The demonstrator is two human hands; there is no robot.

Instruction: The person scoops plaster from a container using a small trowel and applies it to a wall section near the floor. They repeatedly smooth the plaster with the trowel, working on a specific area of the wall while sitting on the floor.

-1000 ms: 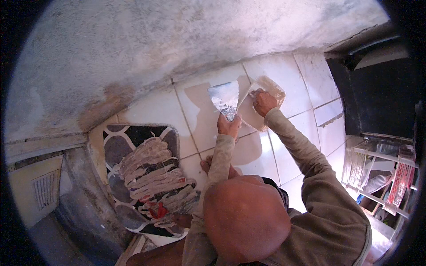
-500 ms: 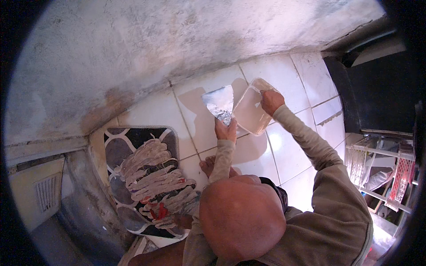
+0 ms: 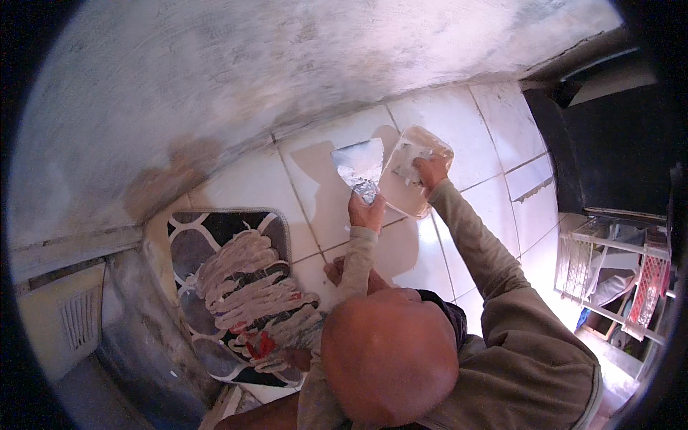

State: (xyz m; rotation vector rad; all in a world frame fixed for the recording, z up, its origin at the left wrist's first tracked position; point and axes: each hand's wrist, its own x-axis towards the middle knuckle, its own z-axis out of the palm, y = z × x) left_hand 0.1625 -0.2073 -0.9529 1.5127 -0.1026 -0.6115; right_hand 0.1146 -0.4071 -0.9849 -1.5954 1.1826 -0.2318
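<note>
My left hand (image 3: 367, 212) is closed around the narrow end of a silver fan-shaped sheet (image 3: 360, 159). The sheet is crumpled like foil near my fingers and smoother toward its wide edge, which points at the wall. Just right of it, a shallow see-through plastic tub (image 3: 434, 136) with rounded corners sits on the tiles. Pale beige stuff coats its inside. My right hand (image 3: 430, 172) reaches into the tub with its fingers closed. A whitish flat shape shows beside those fingers, but I cannot make out what it is.
A stained, patchy plaster wall (image 3: 287, 64) rises beyond the tiled floor (image 3: 494, 179). At left lies a black, grey and white patterned mat (image 3: 195, 244) with a bundle of rag strips (image 3: 240, 269) on it. A wire rack (image 3: 616, 276) holding items stands at the right.
My right hand has moved from the tub's right rim down and left into the tub. My left hand and the silver sheet have shifted slightly to the right.
</note>
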